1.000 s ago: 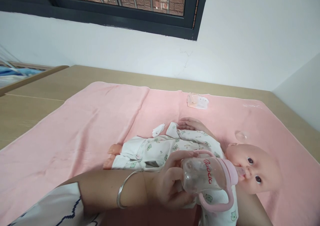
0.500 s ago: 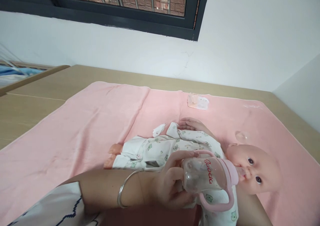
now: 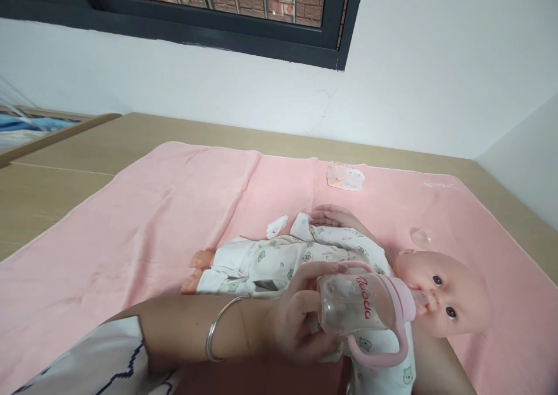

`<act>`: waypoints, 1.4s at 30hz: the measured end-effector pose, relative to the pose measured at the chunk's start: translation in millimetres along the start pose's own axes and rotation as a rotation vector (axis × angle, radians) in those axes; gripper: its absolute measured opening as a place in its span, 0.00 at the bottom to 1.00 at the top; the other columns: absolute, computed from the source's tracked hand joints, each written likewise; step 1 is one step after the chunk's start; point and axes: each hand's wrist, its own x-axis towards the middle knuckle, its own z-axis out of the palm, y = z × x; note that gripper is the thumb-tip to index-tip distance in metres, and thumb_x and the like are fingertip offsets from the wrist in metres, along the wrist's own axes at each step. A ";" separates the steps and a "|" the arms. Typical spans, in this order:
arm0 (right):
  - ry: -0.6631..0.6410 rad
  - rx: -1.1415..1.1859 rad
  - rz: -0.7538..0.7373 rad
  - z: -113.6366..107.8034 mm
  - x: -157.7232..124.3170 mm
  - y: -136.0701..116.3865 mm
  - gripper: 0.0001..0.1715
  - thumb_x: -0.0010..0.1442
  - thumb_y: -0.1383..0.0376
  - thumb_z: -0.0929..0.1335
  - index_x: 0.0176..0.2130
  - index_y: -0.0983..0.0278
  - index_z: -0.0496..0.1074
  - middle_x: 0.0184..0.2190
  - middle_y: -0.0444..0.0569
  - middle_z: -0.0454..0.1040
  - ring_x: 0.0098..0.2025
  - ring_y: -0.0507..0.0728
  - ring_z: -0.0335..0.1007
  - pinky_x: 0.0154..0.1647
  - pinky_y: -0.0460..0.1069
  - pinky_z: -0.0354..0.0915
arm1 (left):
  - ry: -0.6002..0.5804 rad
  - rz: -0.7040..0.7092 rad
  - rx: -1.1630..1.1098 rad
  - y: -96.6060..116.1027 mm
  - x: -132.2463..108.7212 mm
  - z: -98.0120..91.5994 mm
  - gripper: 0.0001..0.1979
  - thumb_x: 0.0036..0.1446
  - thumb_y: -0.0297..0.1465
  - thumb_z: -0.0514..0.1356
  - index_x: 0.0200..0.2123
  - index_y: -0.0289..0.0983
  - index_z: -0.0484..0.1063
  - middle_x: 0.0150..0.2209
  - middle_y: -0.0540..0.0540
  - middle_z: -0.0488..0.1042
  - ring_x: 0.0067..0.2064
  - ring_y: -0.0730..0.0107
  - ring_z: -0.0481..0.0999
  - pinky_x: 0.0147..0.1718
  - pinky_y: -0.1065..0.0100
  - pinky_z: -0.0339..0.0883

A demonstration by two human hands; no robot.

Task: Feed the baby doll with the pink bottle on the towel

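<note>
Left grip (image 3: 300, 319) clamped around bottle (image 3: 377, 302); ahead of it, nipple (image 3: 419, 298) at doll's (image 3: 331, 248) mouth. Right grip (image 3: 335, 216), beyond bottle, extended flat beside doll.

Blanket (image 3: 209, 203), left edge: passage left open.
Far edge: partly blocked by packet (image 3: 346, 177).
Right half: obstructed by doll (image 3: 322, 251).

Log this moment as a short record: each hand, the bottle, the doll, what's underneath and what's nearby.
Left hand: gripping a clear bottle with pink handles
Bottle tip: at the mouth of a bald baby doll in white printed clothes
Right hand: fingers extended, beside the doll's sleeve
Underneath: soft pink blanket
Nearby: clear domed piece; clear and white packet
Background: dark-framed window, white wall
</note>
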 end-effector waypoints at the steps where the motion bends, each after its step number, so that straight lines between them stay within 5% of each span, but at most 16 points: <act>1: 0.003 0.035 0.025 0.0 -0.1 -0.5 0.19 0.66 0.47 0.74 0.53 0.47 0.82 0.58 0.50 0.82 0.68 0.72 0.73 0.74 0.70 0.67 | 0.004 -0.003 0.000 0.0 -0.2 0.0 0.21 0.68 0.30 0.69 0.59 0.39 0.68 0.66 0.35 0.67 0.68 0.39 0.78 0.64 0.44 0.81; 12: 0.020 0.115 0.076 4.5 -2.9 -5.0 0.19 0.64 0.48 0.76 0.53 0.48 0.82 0.60 0.49 0.81 0.70 0.73 0.71 0.74 0.70 0.67 | -0.010 0.005 0.065 1.3 2.8 -1.5 0.19 0.70 0.31 0.67 0.59 0.39 0.67 0.68 0.37 0.66 0.68 0.46 0.78 0.67 0.52 0.80; 30: 0.031 0.105 0.071 5.7 -2.7 -5.9 0.19 0.65 0.47 0.76 0.53 0.47 0.82 0.61 0.48 0.81 0.70 0.71 0.71 0.74 0.68 0.68 | -0.008 -0.031 0.044 1.9 1.5 -1.6 0.22 0.67 0.31 0.70 0.60 0.42 0.67 0.67 0.33 0.69 0.66 0.39 0.80 0.60 0.43 0.83; 42: 0.013 0.105 0.055 5.6 -3.8 -5.3 0.19 0.67 0.48 0.74 0.55 0.47 0.81 0.62 0.47 0.80 0.70 0.72 0.71 0.76 0.69 0.66 | 0.028 -0.032 0.038 2.4 -2.9 -0.1 0.20 0.67 0.29 0.70 0.58 0.40 0.69 0.67 0.35 0.68 0.66 0.43 0.79 0.63 0.46 0.82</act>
